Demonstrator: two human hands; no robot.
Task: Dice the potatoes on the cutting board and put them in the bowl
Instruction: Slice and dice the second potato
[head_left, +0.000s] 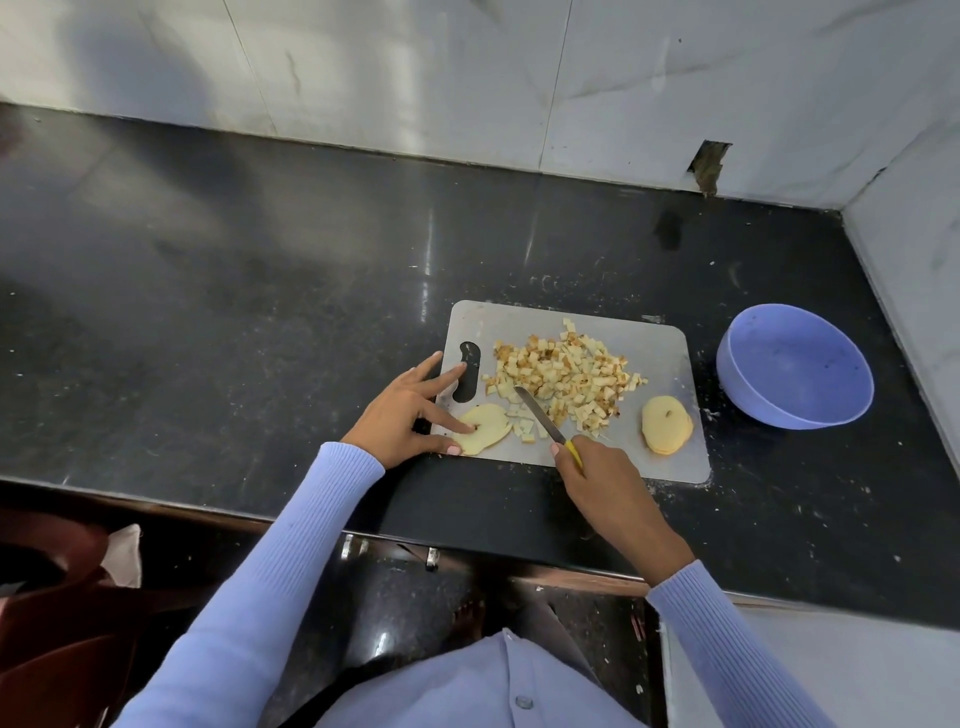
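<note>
Potato slice (485, 428) pinned flat by spread left hand (410, 415) fingers.
Right hand (602, 475) seemingly grips knife (545, 421); slice looks wet, slippery, so hold its uncut end.

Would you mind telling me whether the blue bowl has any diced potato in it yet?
Empty: the bowl shows only its bare blue inside, while the diced potato lies heaped on the cutting board.

On the grey cutting board (660, 364), the left hand (410, 415) presses potato slices (485, 428) flat while the right hand (605, 480) grips a yellow-handled knife (545, 422) beside the diced potato pile (566, 376); another slice stack (666, 424) lies near the empty blue bowl (795, 366).
</note>
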